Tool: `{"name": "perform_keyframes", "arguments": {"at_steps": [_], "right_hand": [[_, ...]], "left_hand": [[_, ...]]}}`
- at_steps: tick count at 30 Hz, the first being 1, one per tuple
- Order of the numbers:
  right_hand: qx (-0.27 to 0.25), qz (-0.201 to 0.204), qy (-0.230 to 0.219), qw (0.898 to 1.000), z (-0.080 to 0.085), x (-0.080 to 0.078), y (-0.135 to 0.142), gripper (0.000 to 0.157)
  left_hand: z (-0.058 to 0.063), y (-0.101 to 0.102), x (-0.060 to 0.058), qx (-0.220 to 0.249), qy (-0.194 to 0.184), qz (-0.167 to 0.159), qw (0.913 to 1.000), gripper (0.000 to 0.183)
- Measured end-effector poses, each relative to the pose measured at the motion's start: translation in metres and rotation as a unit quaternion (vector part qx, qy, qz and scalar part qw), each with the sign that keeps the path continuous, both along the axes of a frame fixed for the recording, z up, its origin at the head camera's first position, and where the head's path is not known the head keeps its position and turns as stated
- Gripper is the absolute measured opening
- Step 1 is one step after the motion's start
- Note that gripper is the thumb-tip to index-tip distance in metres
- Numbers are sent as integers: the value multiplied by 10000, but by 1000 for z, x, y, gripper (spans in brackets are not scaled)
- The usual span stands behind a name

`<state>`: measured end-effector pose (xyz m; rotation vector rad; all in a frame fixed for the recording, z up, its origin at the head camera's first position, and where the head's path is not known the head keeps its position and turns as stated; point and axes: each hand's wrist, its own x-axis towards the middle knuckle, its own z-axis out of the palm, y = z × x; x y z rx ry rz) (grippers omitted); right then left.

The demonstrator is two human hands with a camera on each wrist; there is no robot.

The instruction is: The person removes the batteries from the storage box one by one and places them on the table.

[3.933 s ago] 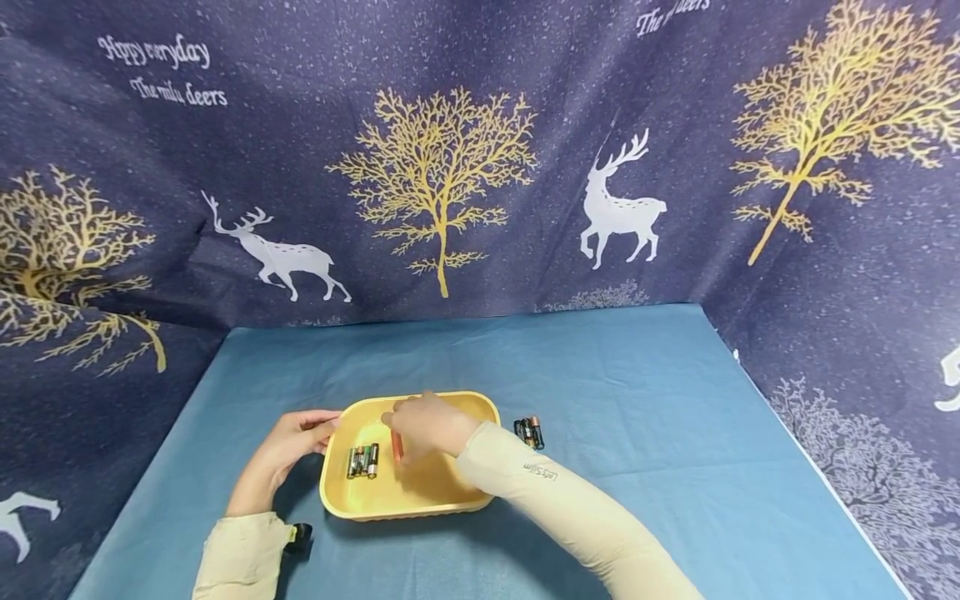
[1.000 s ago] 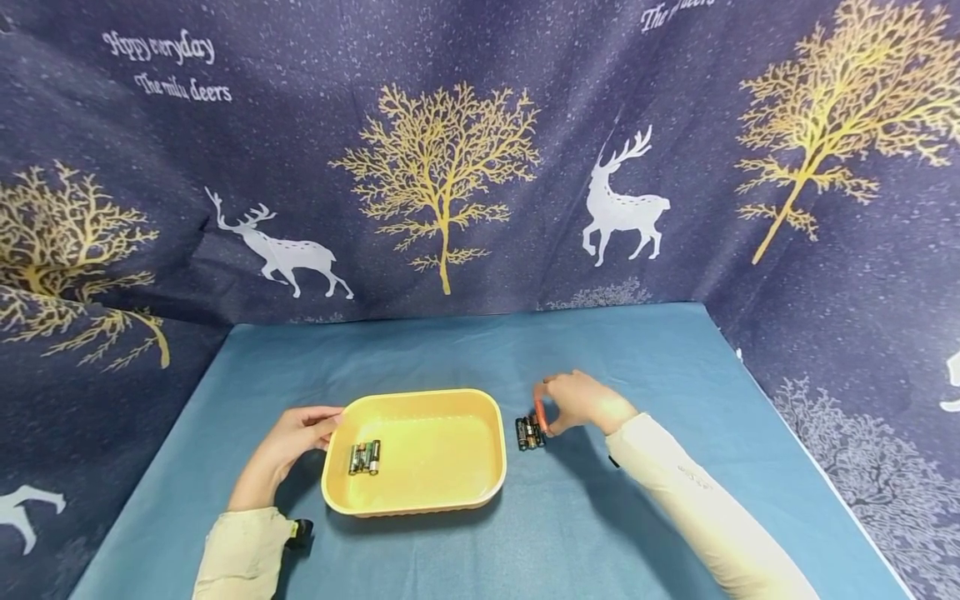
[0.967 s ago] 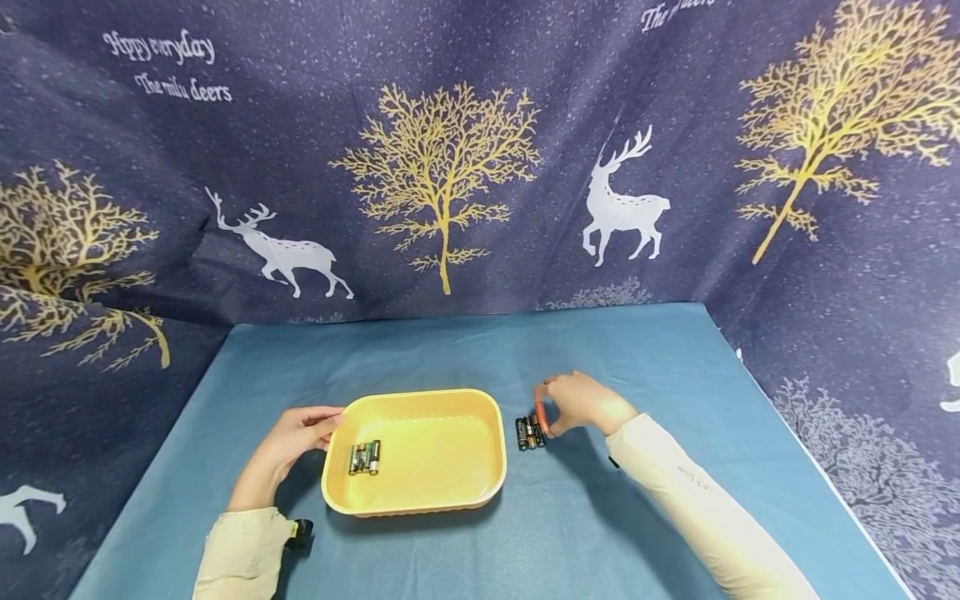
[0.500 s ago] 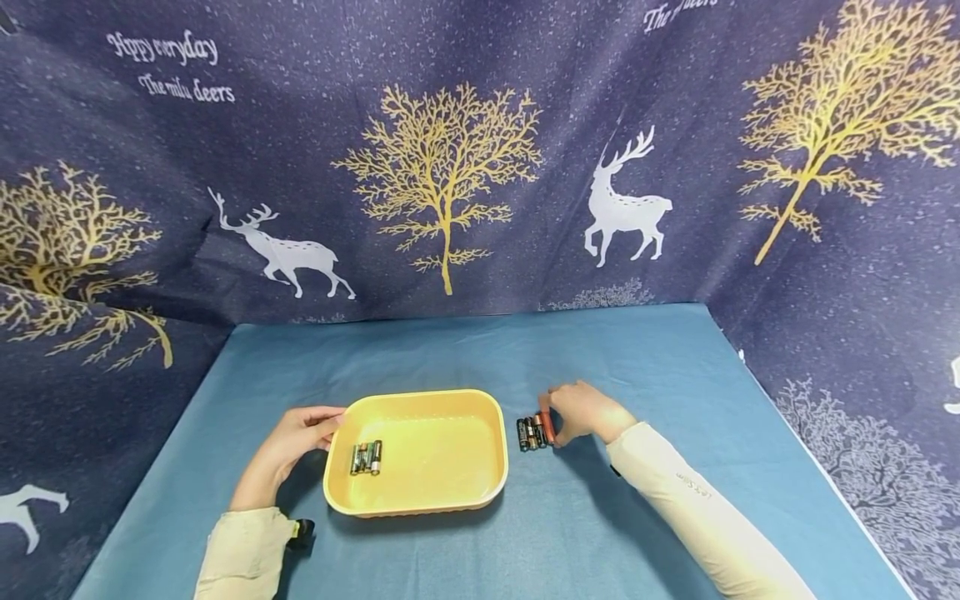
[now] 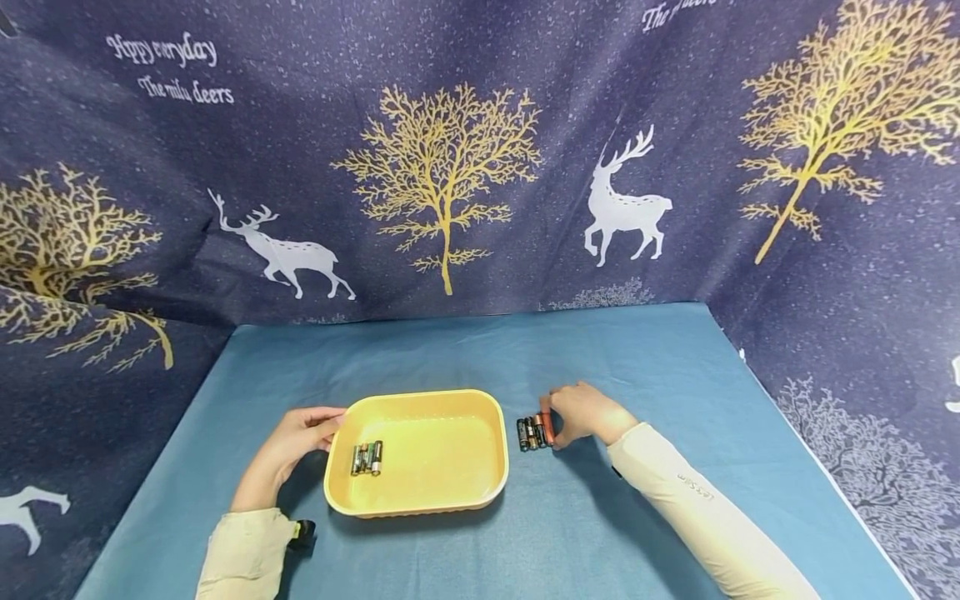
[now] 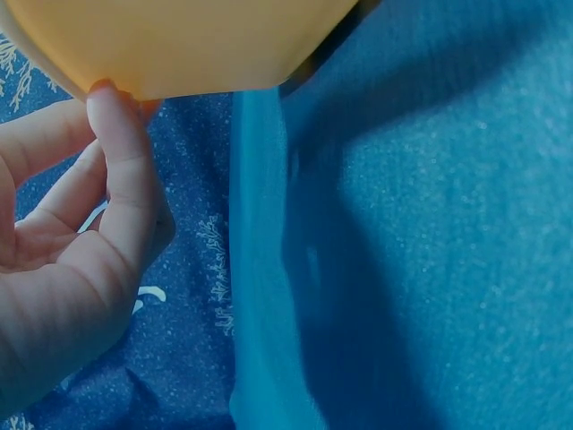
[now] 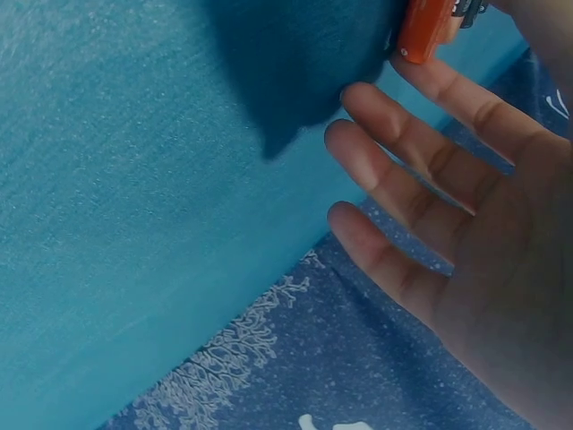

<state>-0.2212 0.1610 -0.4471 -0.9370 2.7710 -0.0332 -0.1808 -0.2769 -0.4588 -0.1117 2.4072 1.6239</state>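
Observation:
My left hand [image 5: 288, 442] pinches the left rim of a yellow plastic tub [image 5: 438, 467]; in the left wrist view the thumb [image 6: 121, 134] presses the tub's edge. Several AA-size batteries [image 5: 367, 458] lie in a row at the left inside it. To the right of the tub my right hand [image 5: 588, 412] holds an orange battery [image 5: 549, 427] between thumb and fingers, at the right end of a row of dark batteries [image 5: 529, 433] on the cloth. The right wrist view shows the index fingertip at the orange battery's end [image 7: 423, 36], the other fingers spread.
A blue cloth [image 5: 637, 358] covers the table. Behind it hangs a dark blue curtain [image 5: 510, 150] printed with deer and trees. A black wrist device [image 5: 303, 534] sits at my left sleeve.
My right hand has carried the orange battery out of the tub to the right and lowered it beside the dark batteries. The left hand has stayed at the tub's rim.

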Motion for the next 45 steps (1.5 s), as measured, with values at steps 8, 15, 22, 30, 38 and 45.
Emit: {"name": "perform_keyframes", "arguments": {"at_steps": [8,15,22,30,38,45], "right_hand": [[-77,-28,8,10000,15,1,-5,50],[-89,-43,82,9999,35,0,-15,44],[-112,16,205,9997,55,0,-30,40],[-162,341,248,9990,71,0,-50,38],[67,553,315,9979,81,-2,-76,42],[41,998,589,9933,88,0,-97,41]], "left_hand": [[0,2,2,-125,-45,44,9999,43],[1,2,2,-138,-48,55,9999,44],[1,0,1,-11,30,-46,10000,43],[2,-1,0,28,32,-17,10000,43],[1,-1,0,65,57,-38,10000,43],[1,0,-1,15,102,-37,9999,42]]}}
